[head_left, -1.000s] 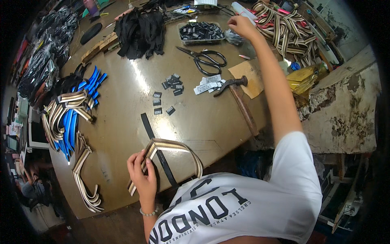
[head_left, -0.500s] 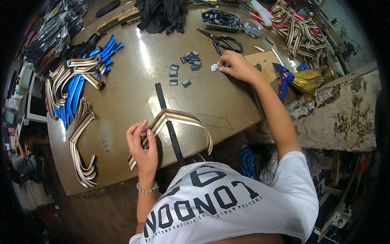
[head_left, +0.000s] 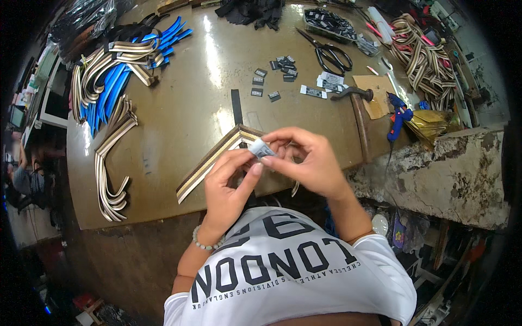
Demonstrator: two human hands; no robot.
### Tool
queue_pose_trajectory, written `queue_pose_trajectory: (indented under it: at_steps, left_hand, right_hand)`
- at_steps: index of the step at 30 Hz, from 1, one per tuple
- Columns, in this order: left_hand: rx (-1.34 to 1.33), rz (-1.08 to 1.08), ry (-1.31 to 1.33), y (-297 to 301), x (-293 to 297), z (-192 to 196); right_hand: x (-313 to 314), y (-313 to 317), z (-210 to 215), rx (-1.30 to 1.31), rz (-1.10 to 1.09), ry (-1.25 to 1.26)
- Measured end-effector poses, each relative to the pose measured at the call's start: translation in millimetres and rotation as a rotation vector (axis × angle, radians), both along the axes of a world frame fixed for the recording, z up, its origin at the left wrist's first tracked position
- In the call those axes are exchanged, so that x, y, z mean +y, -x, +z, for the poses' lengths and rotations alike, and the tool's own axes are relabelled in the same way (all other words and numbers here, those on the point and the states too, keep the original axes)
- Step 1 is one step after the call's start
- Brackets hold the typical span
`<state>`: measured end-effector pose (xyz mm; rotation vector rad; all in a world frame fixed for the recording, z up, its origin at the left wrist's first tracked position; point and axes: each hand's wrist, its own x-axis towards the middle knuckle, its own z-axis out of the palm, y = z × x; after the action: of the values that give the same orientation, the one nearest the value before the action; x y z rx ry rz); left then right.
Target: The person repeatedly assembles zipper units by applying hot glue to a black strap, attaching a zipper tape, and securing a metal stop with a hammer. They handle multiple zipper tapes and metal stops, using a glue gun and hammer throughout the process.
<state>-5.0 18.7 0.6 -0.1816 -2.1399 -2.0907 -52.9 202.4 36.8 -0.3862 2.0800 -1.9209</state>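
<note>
Between the fingertips of my left hand (head_left: 231, 176) and my right hand (head_left: 310, 160) is a small white and grey label (head_left: 261, 148). Both hands are closed in a pinch on it and hold it above the table's near part. Under and beside them lies a brown, tan and white striped strap (head_left: 209, 157), bent to a peak, its right part mostly covered by my hands. A narrow black strap (head_left: 236, 106) runs beneath that peak. Farther off are several small black labels (head_left: 258, 81) and, to their right, white labels (head_left: 330, 82).
A hammer (head_left: 359, 127) lies by the white labels, with scissors (head_left: 329, 57) behind. At right are cardboard (head_left: 375, 89), a blue glue gun (head_left: 399, 117) and striped straps (head_left: 424, 60). Striped strap pieces (head_left: 103, 163) and blue strips (head_left: 111, 92) lie left. A tub (head_left: 329, 24) of black pieces stands at the back.
My right hand has come back from the white labels to the near middle with one label. My left hand has left the striped strap and moved right to meet it. The view has shifted.
</note>
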Motion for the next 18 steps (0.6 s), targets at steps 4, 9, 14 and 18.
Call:
queue_pose_trajectory:
  at_steps: [4,9,14,18]
  left_hand:
    - [-0.204,0.045,-0.192,3,-4,-1]
    - [-0.172,0.04,-0.401,-1,-8,-12]
    - [-0.085,0.035,-0.444,1,-15,-14]
    - [-0.079,0.114,-0.221,0,-19,-8]
  right_hand:
    - [-17,-9,-14,-0.106,-0.046,-0.014]
    - [-16,-7,-11,0.093,0.031,-0.091]
    - [-20,-8,-15,-0.196,0.121,0.169]
    - [-18,-5,-18,-0.368,0.281,0.377]
